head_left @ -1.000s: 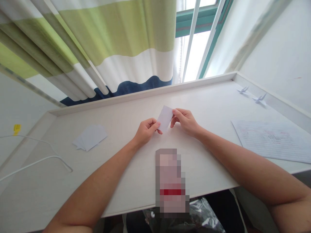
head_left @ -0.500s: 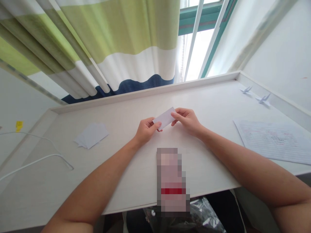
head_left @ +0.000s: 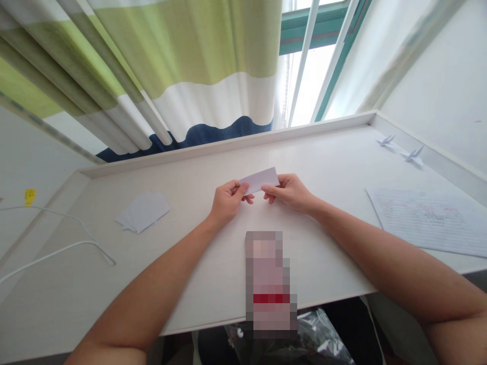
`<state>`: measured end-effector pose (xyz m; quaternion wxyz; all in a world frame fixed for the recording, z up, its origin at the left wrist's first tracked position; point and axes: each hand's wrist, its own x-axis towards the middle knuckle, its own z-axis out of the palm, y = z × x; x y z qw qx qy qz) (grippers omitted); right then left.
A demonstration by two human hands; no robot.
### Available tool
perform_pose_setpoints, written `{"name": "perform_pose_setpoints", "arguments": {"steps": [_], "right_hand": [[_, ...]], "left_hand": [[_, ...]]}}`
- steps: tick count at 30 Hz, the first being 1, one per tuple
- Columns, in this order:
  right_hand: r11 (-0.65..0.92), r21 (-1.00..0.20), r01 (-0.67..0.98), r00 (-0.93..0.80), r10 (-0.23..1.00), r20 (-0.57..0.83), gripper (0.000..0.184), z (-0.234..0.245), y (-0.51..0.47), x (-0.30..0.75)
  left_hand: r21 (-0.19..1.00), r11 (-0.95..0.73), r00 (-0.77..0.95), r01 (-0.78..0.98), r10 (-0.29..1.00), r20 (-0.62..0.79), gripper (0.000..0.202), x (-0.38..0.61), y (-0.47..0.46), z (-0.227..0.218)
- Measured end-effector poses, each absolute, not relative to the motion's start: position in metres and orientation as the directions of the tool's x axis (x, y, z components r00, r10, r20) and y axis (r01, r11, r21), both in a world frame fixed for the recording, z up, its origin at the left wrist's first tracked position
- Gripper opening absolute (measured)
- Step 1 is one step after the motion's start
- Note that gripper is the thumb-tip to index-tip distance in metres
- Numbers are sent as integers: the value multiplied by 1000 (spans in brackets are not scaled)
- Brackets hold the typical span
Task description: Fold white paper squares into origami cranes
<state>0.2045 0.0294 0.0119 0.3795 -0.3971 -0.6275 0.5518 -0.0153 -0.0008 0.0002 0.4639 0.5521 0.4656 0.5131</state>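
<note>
- From where I stand, the paper [head_left: 261, 178] in hand is plain white, a long narrow rectangle slanting slightly, held between the person's two hands over the middle of the desk
- At the far left of the pale desk [head_left: 205, 284] runs a white cable [head_left: 81, 244], with a yellow tag [head_left: 30, 197] near it, then a loose fan of small white sheets [head_left: 144, 212], overlapping
- Behind the desk's raised rim hangs a curtain [head_left: 190, 40] in green, white and dark blue bands, and to its right a bright window with a teal frame [head_left: 312, 33]
- Nearest the person, in the middle, sits something blurred into blocks [head_left: 268, 276], too masked to make out
- Over on the right are two small folded white paper shapes [head_left: 386, 141] by the side rim, and nearer, a lined page [head_left: 429, 218] with writing I can't read
- The left hand [head_left: 227, 201] pinches the paper's left end, thumb on top, fingers curled beneath
- The right hand [head_left: 292, 192] grips the other end likewise, thumb along the near edge, both forearms angling inward
</note>
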Motion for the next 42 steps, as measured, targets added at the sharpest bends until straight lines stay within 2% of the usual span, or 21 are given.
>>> {"name": "perform_pose_setpoints", "arguments": {"steps": [7,16,22,27,30,33,37,42], "right_hand": [[40,-994,105,-404,915,-6,44,15,26,203],[73,-983,169,-492,871,-20,46,13,33,212],[154,-978,139,-504,861,64,49,14,31,210],[88,-982,165,-478,878,-1,45,15,28,206],[115,-973,201,-494,870,1,49,16,27,205],[102,-981,165,-528,849,0,48,17,26,204],[103,-991,88,-563,826,36,47,15,25,201],[129,-978,166,-553,833,16,50,13,22,201]], "left_hand": [[998,-52,190,-33,980,57,48,-18,-1,1],[999,6,195,-51,981,4,44,-23,1,10],[1000,-29,194,1,981,28,42,-23,5,10],[999,-13,207,47,978,3,48,-21,4,7],[999,-30,193,34,981,23,47,-19,3,5],[999,-46,197,25,980,40,45,-19,3,5],[998,-28,275,47,961,14,38,-21,3,9],[993,-70,349,91,936,33,36,-24,1,14]]}}
